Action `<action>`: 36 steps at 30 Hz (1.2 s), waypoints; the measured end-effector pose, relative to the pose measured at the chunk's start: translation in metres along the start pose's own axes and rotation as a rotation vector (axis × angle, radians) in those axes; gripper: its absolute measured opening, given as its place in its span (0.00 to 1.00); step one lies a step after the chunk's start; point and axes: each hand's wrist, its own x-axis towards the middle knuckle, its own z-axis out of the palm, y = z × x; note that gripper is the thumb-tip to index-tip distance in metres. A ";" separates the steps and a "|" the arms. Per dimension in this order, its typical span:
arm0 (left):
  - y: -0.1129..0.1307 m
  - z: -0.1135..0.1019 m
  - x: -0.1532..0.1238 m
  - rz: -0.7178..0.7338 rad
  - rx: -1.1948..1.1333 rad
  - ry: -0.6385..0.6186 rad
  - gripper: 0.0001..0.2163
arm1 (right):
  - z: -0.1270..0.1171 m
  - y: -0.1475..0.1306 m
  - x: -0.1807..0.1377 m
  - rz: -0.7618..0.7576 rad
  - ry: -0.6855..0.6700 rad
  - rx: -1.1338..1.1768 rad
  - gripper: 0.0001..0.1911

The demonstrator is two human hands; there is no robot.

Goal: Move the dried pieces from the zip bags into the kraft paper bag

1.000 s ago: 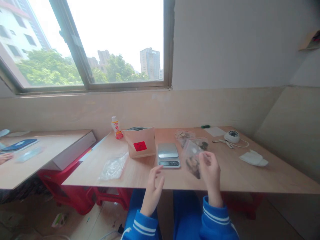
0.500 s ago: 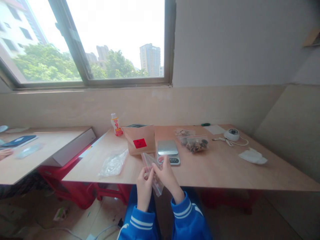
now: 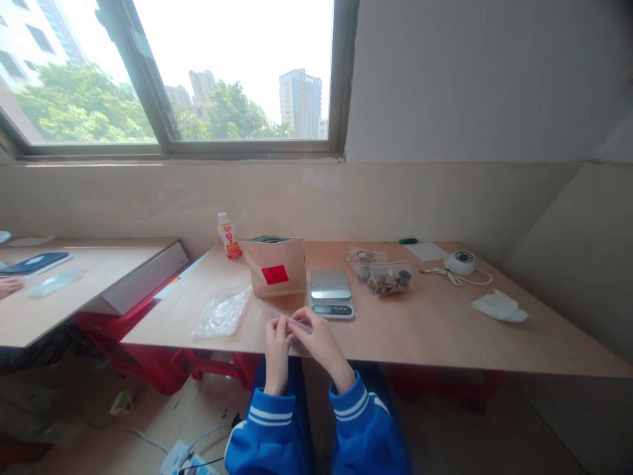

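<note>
My left hand point(image 3: 275, 343) and my right hand point(image 3: 311, 336) meet at the near edge of the wooden table point(image 3: 435, 330), both pinching a small clear plastic bag point(image 3: 297, 324) that looks empty. Just beyond my hands sits a small digital scale point(image 3: 331, 293). A brown paper pouch with a red sticker point(image 3: 275, 266) stands upright left of the scale. Two clear bags of dark dried pieces point(image 3: 388, 278) lie right of the scale.
A pile of clear plastic bags point(image 3: 220, 313) lies at the left of the table, a small red-and-white bottle point(image 3: 228, 236) by the wall. A white round device with a cord point(image 3: 459, 262) and a white cloth point(image 3: 499, 307) lie at the right. Another person's hand point(image 3: 8, 286) rests on the neighbouring table.
My right hand put down the bag of dried pieces beside the scale. Both hands then came together at the table's near edge on an empty clear bag and lowered it.
</note>
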 end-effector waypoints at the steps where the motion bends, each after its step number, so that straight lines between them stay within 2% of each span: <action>1: 0.000 0.000 0.001 0.001 0.019 -0.033 0.15 | -0.001 -0.001 -0.001 0.008 0.000 0.017 0.09; 6: 0.013 0.001 0.001 -0.049 0.131 -0.175 0.18 | -0.007 -0.001 -0.005 0.047 0.027 0.029 0.14; 13: 0.037 0.012 -0.004 0.054 0.330 -0.461 0.16 | -0.024 -0.004 -0.016 0.072 0.111 0.048 0.13; 18: 0.046 0.028 0.000 0.125 0.393 -0.513 0.16 | -0.031 -0.006 -0.021 0.078 0.165 0.063 0.12; 22: 0.043 0.039 0.005 0.174 0.427 -0.586 0.15 | -0.036 -0.002 -0.021 0.078 0.257 0.023 0.10; 25: 0.038 0.045 0.007 0.259 0.459 -0.590 0.13 | -0.042 0.004 -0.013 0.068 0.340 -0.016 0.10; 27: 0.038 0.048 0.005 0.295 0.456 -0.572 0.12 | -0.049 0.008 -0.002 0.059 0.442 -0.028 0.10; 31: 0.042 0.049 -0.002 0.320 0.419 -0.483 0.14 | -0.072 0.005 0.029 0.027 0.641 -0.019 0.11; 33: 0.040 0.047 -0.001 0.317 0.346 -0.473 0.15 | -0.082 -0.002 0.042 -0.028 0.628 -0.004 0.12; 36: 0.027 0.042 0.010 0.222 0.164 -0.466 0.16 | -0.089 -0.016 0.052 -0.115 0.508 -0.034 0.14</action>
